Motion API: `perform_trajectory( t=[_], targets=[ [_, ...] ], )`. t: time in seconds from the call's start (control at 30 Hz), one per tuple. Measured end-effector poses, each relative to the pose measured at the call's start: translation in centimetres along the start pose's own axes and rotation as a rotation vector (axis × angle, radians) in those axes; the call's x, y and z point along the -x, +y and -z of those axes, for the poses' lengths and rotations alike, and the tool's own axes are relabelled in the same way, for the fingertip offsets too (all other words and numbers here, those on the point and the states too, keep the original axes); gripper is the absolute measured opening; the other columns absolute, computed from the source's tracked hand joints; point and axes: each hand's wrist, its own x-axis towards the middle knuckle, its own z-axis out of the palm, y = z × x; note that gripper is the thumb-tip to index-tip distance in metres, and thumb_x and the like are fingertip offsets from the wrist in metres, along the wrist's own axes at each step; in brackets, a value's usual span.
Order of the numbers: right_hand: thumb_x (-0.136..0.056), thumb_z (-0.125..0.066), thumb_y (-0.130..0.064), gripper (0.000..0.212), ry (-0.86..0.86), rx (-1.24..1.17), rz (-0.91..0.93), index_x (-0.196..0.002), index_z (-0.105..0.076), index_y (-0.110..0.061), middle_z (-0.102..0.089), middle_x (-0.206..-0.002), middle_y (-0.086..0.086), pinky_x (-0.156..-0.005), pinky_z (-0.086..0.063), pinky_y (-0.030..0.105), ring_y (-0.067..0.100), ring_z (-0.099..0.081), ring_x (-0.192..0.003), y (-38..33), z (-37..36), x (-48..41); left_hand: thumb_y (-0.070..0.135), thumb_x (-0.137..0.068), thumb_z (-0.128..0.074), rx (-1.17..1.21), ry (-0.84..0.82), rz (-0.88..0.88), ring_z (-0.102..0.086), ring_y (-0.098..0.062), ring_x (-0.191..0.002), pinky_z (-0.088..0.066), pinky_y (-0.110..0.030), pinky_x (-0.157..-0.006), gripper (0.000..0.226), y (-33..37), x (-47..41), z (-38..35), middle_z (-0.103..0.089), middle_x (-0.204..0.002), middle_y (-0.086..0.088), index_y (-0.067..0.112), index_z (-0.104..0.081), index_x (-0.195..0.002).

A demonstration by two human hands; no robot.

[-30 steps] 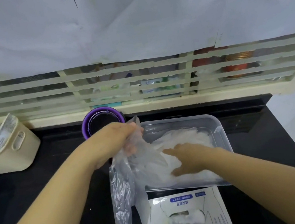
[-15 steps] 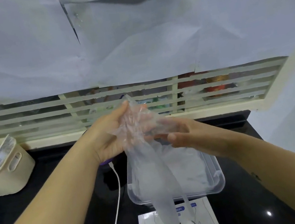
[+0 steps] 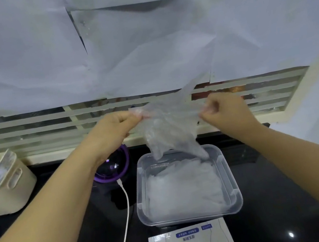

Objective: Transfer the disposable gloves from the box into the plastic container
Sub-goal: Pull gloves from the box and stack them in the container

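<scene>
We hold one disposable glove [image 3: 169, 134] spread above the far end of the plastic container [image 3: 140, 198]. Our left hand [image 3: 117, 125] pinches one edge and our right hand [image 3: 222, 108] the other, the fingers of both curled tight on the film. The glove's lower tip hangs to the heap of gloves [image 3: 184, 186] inside the container; we cannot tell if it touches. The box [image 3: 194, 235] lies just on the near side of the container. We judge the glove almost weightless, limp and clingy, so it is best pinched at the cuff edge.
</scene>
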Motion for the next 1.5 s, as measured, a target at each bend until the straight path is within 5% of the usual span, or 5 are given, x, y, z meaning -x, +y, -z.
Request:
perform_trajectory(
  t=[0.17,0.33,0.73,0.97,1.5],
  targets=[
    [-0.076,-0.065,-0.006,0.011,0.449,0.287,0.681,-0.069,-0.058,-0.012,-0.058,-0.069,0.003,-0.071,-0.03,0.035,0.024,-0.048,-0.067,1.3,0.3,2.7,0.015,-0.086,-0.07,-0.389,0.058,-0.39,-0.053,0.006,-0.096,-0.035,-0.006,-0.086,0.029,-2.1,1.4,-1.3,-0.061,-0.1,0.022,0.044,-0.067,-0.085],
    [-0.076,-0.069,-0.015,0.016,-0.021,0.527,0.902,-0.082,-0.055,-0.019,-0.059,-0.081,0.0,-0.076,-0.033,0.032,0.019,-0.046,-0.076,5.4,-2.8,6.8,0.028,-0.076,-0.07,-0.921,-0.232,-0.631,-0.061,-0.007,-0.094,-0.054,-0.03,-0.083,0.004,-8.0,2.6,-3.9,-0.067,-0.096,0.016,0.028,-0.071,-0.079],
    [-0.094,-0.055,-0.024,0.043,-1.11,0.502,0.177,-0.137,-0.049,-0.024,-0.048,-0.137,-0.001,-0.1,-0.037,0.031,0.02,-0.045,-0.122,2.6,-6.5,6.7,0.0,-0.091,-0.05,-1.494,-0.775,-0.265,-0.058,-0.029,-0.096,-0.053,-0.04,-0.081,0.023,-12.3,-1.0,-9.9,-0.057,-0.114,-0.007,0.009,-0.063,-0.108],
    [-0.098,-0.047,-0.024,0.028,-0.876,0.342,0.025,-0.116,-0.065,-0.014,-0.065,-0.119,0.007,-0.093,-0.05,0.042,0.028,-0.06,-0.106,1.1,-9.3,3.6,0.0,-0.095,-0.048,-1.558,-0.867,-0.162,-0.058,-0.03,-0.096,-0.041,-0.033,-0.065,0.02,-12.9,-1.4,-11.0,-0.056,-0.114,-0.011,0.004,-0.062,-0.108],
    [-0.083,-0.07,-0.033,0.101,-1.247,0.605,-0.116,-0.151,0.003,-0.014,-0.035,-0.144,0.014,-0.107,-0.034,0.044,0.032,-0.037,-0.131,4.4,-15.5,6.5,0.051,-0.09,-0.057,-1.339,-0.78,0.294,-0.045,-0.034,-0.125,-0.042,-0.037,-0.094,0.067,-13.4,-3.9,-13.4,-0.036,-0.143,-0.012,0.011,-0.04,-0.141]
  ],
)
